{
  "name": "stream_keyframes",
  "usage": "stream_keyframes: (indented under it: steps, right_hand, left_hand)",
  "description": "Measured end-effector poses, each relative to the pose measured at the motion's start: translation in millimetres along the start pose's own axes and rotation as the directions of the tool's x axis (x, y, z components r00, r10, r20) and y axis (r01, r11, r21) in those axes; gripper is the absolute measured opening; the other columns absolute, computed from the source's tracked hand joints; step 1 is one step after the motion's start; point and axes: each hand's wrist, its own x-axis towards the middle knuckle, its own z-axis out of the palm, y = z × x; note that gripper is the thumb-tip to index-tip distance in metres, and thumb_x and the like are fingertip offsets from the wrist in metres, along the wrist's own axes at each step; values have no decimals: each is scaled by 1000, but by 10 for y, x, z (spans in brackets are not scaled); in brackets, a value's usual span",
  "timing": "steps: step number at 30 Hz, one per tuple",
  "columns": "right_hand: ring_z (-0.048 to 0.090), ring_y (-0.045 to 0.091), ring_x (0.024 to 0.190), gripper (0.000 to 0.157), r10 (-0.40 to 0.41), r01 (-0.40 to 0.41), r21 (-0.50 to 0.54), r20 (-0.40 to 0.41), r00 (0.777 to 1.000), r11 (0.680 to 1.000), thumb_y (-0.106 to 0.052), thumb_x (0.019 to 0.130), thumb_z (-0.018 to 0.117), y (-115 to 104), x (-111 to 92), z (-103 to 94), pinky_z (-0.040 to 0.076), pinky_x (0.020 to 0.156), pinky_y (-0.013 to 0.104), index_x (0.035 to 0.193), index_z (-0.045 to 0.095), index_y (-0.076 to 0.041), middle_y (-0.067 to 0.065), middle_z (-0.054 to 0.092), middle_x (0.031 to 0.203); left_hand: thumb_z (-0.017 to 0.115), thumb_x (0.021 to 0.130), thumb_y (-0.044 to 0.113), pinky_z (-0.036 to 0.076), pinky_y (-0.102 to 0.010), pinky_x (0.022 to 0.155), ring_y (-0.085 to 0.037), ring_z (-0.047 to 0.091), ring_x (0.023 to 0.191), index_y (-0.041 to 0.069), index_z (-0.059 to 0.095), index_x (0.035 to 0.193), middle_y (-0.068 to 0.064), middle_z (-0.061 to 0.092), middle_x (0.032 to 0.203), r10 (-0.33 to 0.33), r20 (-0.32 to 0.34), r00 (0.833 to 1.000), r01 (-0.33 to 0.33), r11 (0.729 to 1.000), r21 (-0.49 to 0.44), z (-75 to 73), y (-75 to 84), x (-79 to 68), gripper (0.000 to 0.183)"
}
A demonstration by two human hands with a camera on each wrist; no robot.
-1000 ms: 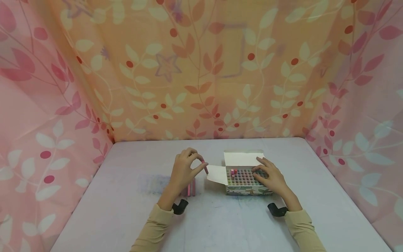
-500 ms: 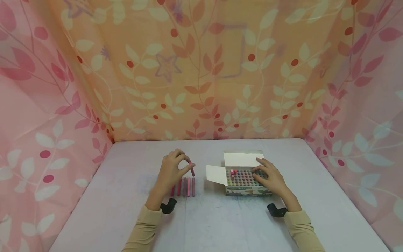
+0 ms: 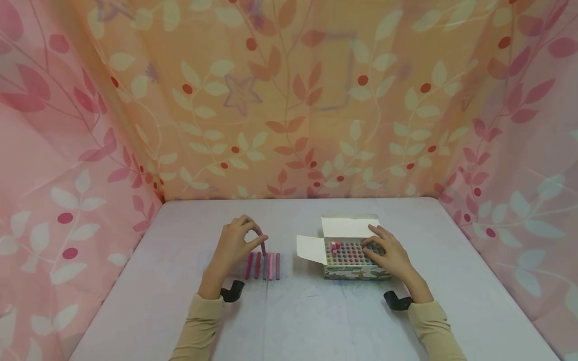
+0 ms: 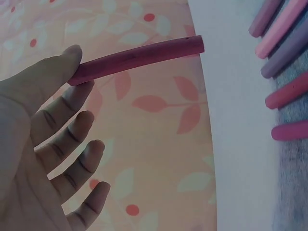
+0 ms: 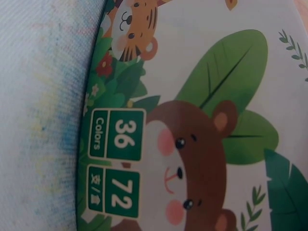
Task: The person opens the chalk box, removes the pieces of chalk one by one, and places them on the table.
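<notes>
My left hand (image 3: 235, 243) pinches a dark magenta chalk stick (image 4: 139, 58) by one end, between thumb and index finger. The other fingers are loosely bent in the left wrist view. In the head view its lower end hangs just above the far ends of several chalk sticks lying in a row, among them a purple-grey one (image 4: 286, 52), a bright pink one (image 3: 271, 266) and a red one (image 3: 257, 265). My right hand (image 3: 386, 250) rests over the right part of an open chalk box (image 3: 356, 273), fingers bent at its rim; its grip is partly hidden.
The box's white side flap (image 3: 311, 249) sticks out left, and its lid (image 3: 349, 226) stands up behind. A few pink and red chalk sticks (image 3: 333, 245) poke up from its holed tray. A bluish smudge marks the white tabletop (image 3: 311, 321). Patterned curtains (image 3: 289, 100) enclose the table.
My left hand has carried the chalk stick leftward and down, from beside the box flap to above the row. The right hand and box have stayed put.
</notes>
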Motion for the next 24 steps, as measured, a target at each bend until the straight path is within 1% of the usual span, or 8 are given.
stream_keyframes:
  steps: [3,7,10,14,17,21,24]
  right_hand:
    - [30,42,132,12,-1,1,6,-1,1000,1000,-25,81,71,10,3,-1,26,96,66,92,67,-20,16,43,139]
    - [29,42,132,12,-2,2,13,-1,1000,1000,-25,81,71,31,13,7,26,95,67,92,67,-22,16,43,139]
    - [29,41,132,12,-4,4,13,2,1000,1000,-26,82,70,41,17,15,25,95,67,92,67,-23,15,43,139]
    - [29,41,132,11,-7,7,16,1,1000,1000,-26,82,70,40,16,15,26,95,66,92,67,-23,15,43,140]
    - [29,41,132,11,-5,5,18,0,1000,1000,-26,81,70,33,17,8,25,95,66,92,68,-22,16,43,139]
    - [29,42,132,11,1,-1,13,8,1000,1000,-26,82,70,24,20,2,25,95,67,92,68,-22,16,43,140]
    - [29,42,132,11,5,-5,10,14,1000,1000,-26,82,70,27,25,-6,26,95,67,92,68,-22,16,43,140]
  left_hand:
    - [74,76,38,40,-43,75,-19,53,80,21,68,77,1,58,89,-22,35,999,22,1000,19,-17,-63,-12,18]
    - [74,76,36,40,-42,73,-18,52,78,21,67,76,2,58,87,-57,83,995,53,998,40,-39,-165,-38,16]
    - [75,76,34,40,-43,73,-19,53,79,21,66,75,1,59,87,-80,111,991,75,996,53,-61,-238,-69,15]
    - [75,76,34,41,-47,76,-21,55,81,20,66,74,0,59,89,-118,152,981,110,992,55,-115,-285,-98,17]
    - [73,77,35,41,-50,78,-23,56,84,20,66,73,0,59,90,-146,202,968,137,989,60,-151,-312,-111,17]
    - [72,78,35,40,-52,81,-26,55,88,20,66,72,1,59,91,-180,277,944,163,983,84,-173,-377,-136,17]
    - [72,78,35,39,-52,82,-27,55,90,20,66,72,1,60,91,-194,314,929,172,980,97,-166,-421,-151,17]
